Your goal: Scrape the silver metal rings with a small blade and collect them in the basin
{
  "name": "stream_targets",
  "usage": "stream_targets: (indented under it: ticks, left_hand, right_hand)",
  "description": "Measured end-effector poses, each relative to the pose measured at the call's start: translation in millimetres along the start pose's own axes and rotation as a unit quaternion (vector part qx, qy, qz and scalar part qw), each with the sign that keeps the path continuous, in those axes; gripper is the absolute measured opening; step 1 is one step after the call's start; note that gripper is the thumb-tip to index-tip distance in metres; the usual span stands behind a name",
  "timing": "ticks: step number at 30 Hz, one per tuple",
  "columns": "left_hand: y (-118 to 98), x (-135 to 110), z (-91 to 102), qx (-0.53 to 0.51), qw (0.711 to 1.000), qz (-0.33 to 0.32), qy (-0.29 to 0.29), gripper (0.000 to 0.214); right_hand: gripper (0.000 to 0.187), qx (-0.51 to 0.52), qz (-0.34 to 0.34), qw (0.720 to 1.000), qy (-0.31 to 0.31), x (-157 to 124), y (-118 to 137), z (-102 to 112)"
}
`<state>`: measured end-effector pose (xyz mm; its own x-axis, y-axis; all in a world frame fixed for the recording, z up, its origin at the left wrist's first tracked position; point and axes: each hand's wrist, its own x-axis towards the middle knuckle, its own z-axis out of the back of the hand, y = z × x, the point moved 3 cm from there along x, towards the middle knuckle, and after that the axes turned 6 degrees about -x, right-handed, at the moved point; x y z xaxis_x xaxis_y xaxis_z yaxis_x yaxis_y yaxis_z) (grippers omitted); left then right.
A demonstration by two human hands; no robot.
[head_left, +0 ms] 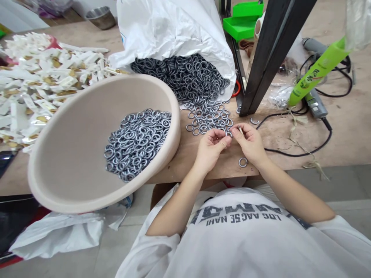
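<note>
So, left hand (211,150): fingers pinched a ring (228,133).
Right hand (249,143): fingers nearly closed on a thin sliver (240,129).
Risk: a slip could have dropped the ring among the loose rings (207,119).

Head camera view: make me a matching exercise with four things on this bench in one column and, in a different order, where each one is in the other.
Things:
1. Beige round basin
2. White plastic sack
3. Lone grey metal ring
4. Black metal post

Places:
A. On the wooden bench below the right hand
B. Standing right of the sack
C. Tilted at the bench's front edge, holding grey rings
D. Slumped open behind the basin, spilling dark rings

Pairs: 1-C; 2-D; 3-A; 4-B
</note>
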<state>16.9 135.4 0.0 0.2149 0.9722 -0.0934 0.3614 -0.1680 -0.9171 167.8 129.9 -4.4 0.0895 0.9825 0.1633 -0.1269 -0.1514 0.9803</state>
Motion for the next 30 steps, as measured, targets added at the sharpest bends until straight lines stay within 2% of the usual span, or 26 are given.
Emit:
stream_targets:
  ticks: [3,6,9,12,16,21,23,25,27,30]
  left_hand:
    - [-7,-6,-0.6,-0.015,1.0,-0.003,-0.01,0.057]
    - [-6,-11,-2.5,-0.037,0.999,0.038,0.008,0.06]
    - [1,-15,-5.6,-0.087,0.991,0.096,0.018,0.05]
    - [7,-21,-10.9,-0.137,0.983,0.119,0.01,0.051]
    - [8,-30,-18.1,-0.119,0.989,0.082,-0.017,0.047]
    - [4,-35,-23.6,-0.104,0.992,0.06,-0.035,0.048]
    - [1,-35,-23.8,-0.114,0.992,0.047,-0.039,0.049]
    - [0,-35,-23.0,-0.119,0.991,0.035,-0.047,0.051]
    - [0,-36,-21.7,-0.118,0.991,0.033,-0.057,0.052]
    - [3,-37,-20.6,-0.117,0.99,0.042,-0.074,0.052]
  right_hand:
    - [0.025,-0.027,0.015,0.998,0.052,-2,7,1]
    - [0.025,-0.036,0.022,0.994,0.098,-5,17,0]
    - [0.025,-0.035,0.037,0.995,0.088,-10,24,-1]
    - [0.025,-0.067,0.075,0.993,0.063,-16,29,-3]
    - [0.028,-0.101,0.118,0.985,0.069,-23,31,-6]
    - [0.03,-0.042,0.039,0.995,0.086,-18,29,-4]
    - [0.031,-0.066,0.041,0.994,0.08,-18,34,2]
    - [0.03,-0.144,0.077,0.982,0.092,-22,43,7]
    - [0.028,-0.228,0.12,0.958,0.129,-30,51,9]
    - [0.025,-0.296,0.16,0.926,0.172,-40,58,7]
